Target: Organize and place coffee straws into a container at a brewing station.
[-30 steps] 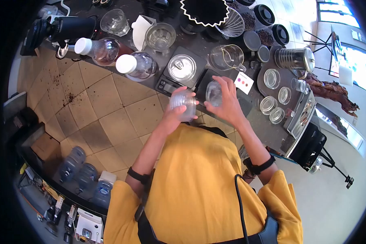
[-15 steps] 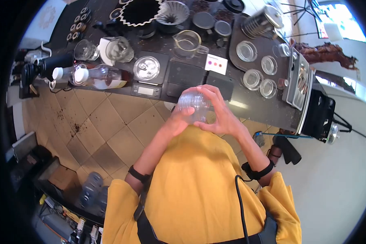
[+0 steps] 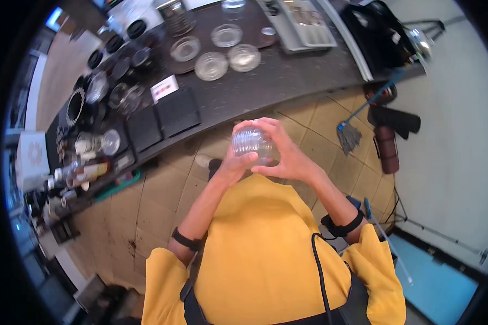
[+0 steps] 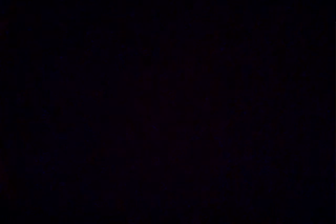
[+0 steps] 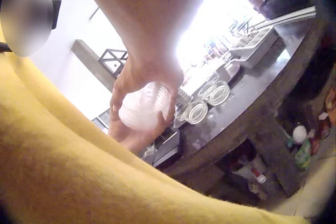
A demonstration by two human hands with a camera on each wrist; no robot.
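Note:
Both my hands hold a clear ribbed plastic cup (image 3: 250, 142) in front of my chest, away from the counter. My left hand (image 3: 234, 158) wraps it from the left and below. My right hand (image 3: 283, 153) curls round its right side and top. From the right wrist view the same cup (image 5: 145, 109) shows pale and ribbed, with fingers (image 5: 119, 94) curled round it. The left wrist view is fully dark.
A dark counter (image 3: 287, 76) runs across the top, with several clear glass lids (image 3: 211, 65), black scales (image 3: 177, 111), a card with red dots (image 3: 165, 88), bottles and glassware at left. A broom (image 3: 350, 132) and dark bin (image 3: 386, 149) stand on the tiled floor at right.
I have turned right and stepped back from the counter. The two cup pieces held apart a second ago are now together, gripped by both hands.

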